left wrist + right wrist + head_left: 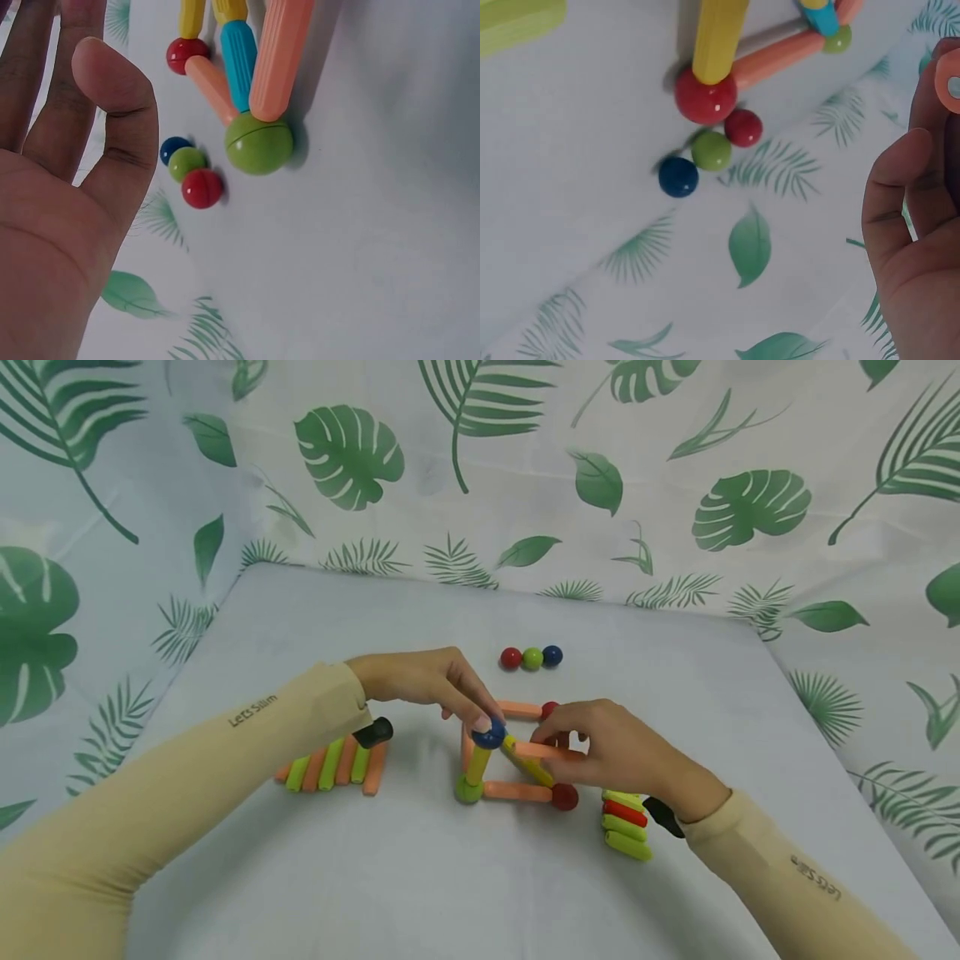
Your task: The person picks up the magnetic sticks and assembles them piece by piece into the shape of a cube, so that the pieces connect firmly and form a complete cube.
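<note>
My left hand (431, 679) pinches a blue ball (489, 734) at the top of a yellow stick (477, 765), which rises from a green ball (469, 789) at the frame's near left corner. An orange stick (551, 752) lies in the fingers of my right hand (626, 752), its left end close to the blue ball. Below is a frame of sticks and balls, with a near orange stick (517, 791) running to a red ball (565, 797). In the left wrist view, a blue stick (240, 64) meets a green ball (259, 144) at another corner.
Three loose balls, red (511, 658), green (532, 658) and blue (552, 656), sit in a row behind the frame. Several orange and green sticks (328, 765) lie at left, partly under my left sleeve. More green and red sticks (626, 823) lie by my right wrist.
</note>
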### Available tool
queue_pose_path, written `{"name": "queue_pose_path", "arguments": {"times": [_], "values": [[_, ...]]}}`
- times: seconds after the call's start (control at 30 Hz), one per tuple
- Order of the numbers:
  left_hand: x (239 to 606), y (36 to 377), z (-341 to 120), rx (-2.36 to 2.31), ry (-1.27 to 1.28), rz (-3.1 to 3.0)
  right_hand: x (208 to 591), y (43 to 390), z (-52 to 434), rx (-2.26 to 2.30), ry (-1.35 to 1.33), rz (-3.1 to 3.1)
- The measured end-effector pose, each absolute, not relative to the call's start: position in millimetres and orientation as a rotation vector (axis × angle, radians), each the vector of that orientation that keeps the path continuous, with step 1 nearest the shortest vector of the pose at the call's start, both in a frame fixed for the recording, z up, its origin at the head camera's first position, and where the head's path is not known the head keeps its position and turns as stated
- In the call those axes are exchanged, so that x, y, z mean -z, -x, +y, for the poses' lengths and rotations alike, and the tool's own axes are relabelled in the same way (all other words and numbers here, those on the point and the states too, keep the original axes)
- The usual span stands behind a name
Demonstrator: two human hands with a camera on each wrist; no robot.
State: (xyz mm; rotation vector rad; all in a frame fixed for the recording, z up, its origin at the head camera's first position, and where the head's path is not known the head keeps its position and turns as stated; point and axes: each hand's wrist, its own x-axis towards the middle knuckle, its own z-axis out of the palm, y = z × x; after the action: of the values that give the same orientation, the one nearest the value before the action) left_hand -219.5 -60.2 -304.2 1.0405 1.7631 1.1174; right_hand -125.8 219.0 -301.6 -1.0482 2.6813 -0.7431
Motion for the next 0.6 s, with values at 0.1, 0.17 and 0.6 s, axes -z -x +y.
{"name": "queue_pose_path", "arguments": {"times": [0.1,0.17,0.6], "values": [[306,220,-60,-1.116,-1.045,1.764,300,131,220,0.792,1.064,2.677],[307,220,-60,-1.119,-1.041,1.767,299,133,219,0.815,1.083,2.668],[291,209,-52,-1.039,-1.057,1.869,290,131,211,0.914,1.100,2.648]]}}
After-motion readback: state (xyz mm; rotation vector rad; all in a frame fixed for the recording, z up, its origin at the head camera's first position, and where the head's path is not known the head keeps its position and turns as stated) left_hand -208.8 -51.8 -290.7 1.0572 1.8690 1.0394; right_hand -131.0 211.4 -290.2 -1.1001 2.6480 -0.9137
